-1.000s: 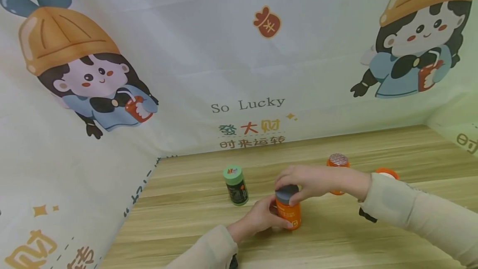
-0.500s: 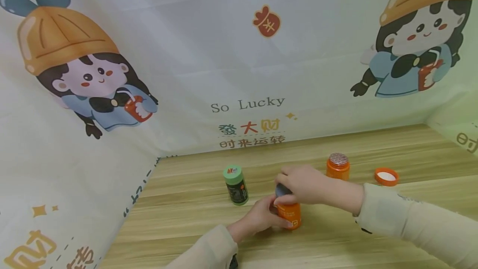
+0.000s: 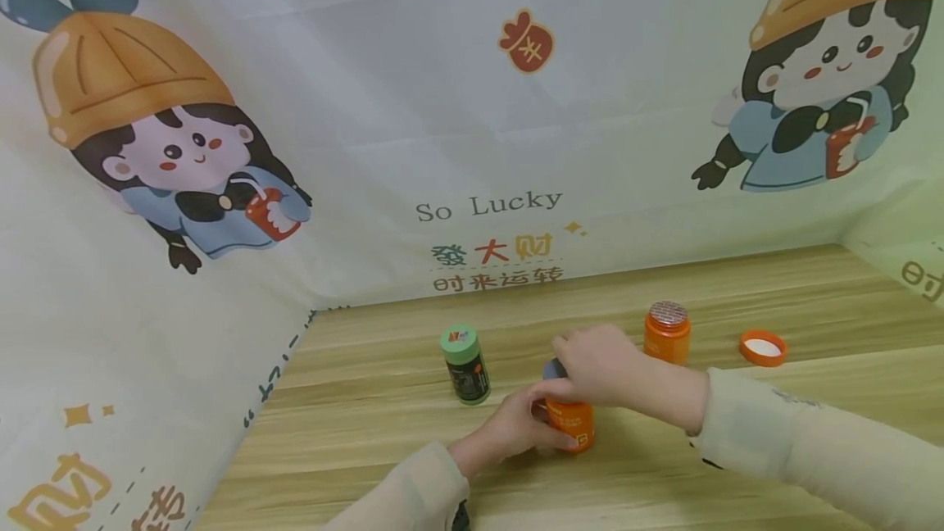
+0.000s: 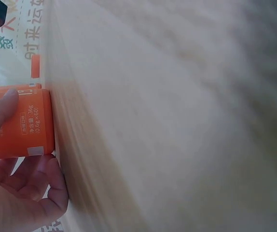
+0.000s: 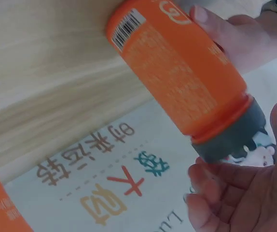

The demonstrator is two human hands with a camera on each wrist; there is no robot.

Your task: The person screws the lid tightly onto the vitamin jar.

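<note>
An orange bottle [image 3: 571, 426] with white print stands upright on the wooden tabletop, a dark grey lid [image 3: 553, 369] on its top. From the left, my left hand [image 3: 512, 426] grips its body, the thumb across the front and the fingers behind. My right hand [image 3: 601, 365] reaches over the top and holds the lid, hiding most of it from the head view. Seen from the right wrist, the bottle [image 5: 177, 72] shows its barcode side, and the curled fingers of the right hand [image 5: 240, 193] are at the lid's edge [image 5: 235, 130].
A green-capped bottle with a black label [image 3: 468, 367] stands left of the hands. Behind the right arm is a second orange bottle [image 3: 667, 338], uncapped with a printed seal over its mouth. An orange lid [image 3: 763, 348] lies inside-up to its right. A printed cloth [image 3: 383, 187] hangs behind.
My right hand has turned on the grey lid, its knuckles swinging up over it and the forearm shifting left, uncovering the orange lid. The left hand and bottle have stayed put.
</note>
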